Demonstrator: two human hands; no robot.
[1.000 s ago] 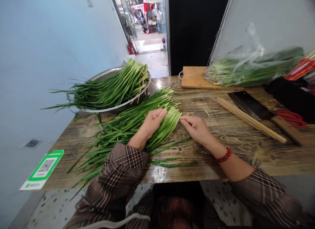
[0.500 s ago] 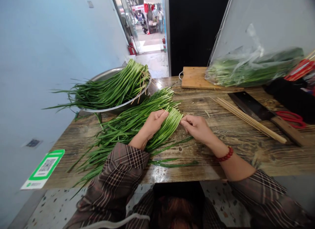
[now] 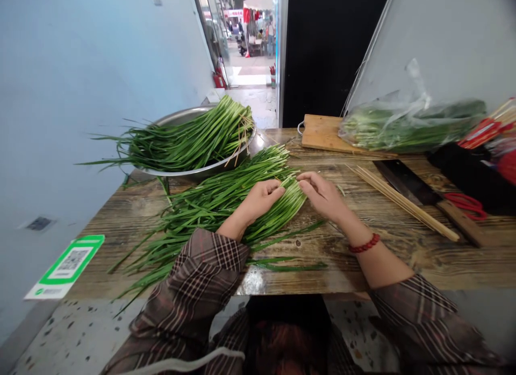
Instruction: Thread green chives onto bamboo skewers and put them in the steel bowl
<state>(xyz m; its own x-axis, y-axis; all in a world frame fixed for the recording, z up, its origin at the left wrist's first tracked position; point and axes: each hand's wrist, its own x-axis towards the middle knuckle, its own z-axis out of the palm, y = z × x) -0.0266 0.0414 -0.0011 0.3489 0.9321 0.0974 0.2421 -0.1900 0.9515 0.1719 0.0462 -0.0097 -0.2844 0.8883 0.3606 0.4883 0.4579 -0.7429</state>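
Observation:
A loose pile of garlic chives [image 3: 193, 216] lies across the wooden table, green leaves to the left and pale stem ends to the right. My left hand [image 3: 262, 198] rests on the bunch near those ends, its thumb and fingers closed on the stems. A thin brown tip, perhaps a skewer, shows by its fingertips. At the tips of the stems is my right hand [image 3: 320, 195], with curled fingers and its thumb and forefinger around the ends. A few stray chives [image 3: 286, 264] lie nearer to me.
A metal basin [image 3: 193, 173] at the back left holds more chives with skewers through them. To the right are bamboo skewers [image 3: 407, 203], a cleaver [image 3: 411, 186] and red-handled scissors [image 3: 467, 204]. Behind them are a cutting board [image 3: 322, 133] and a bagged bundle of greens [image 3: 403, 127].
My right hand has moved up along the stem ends, and its fingers are a little looser. My left hand stays on the bunch. The whole view has shifted slightly.

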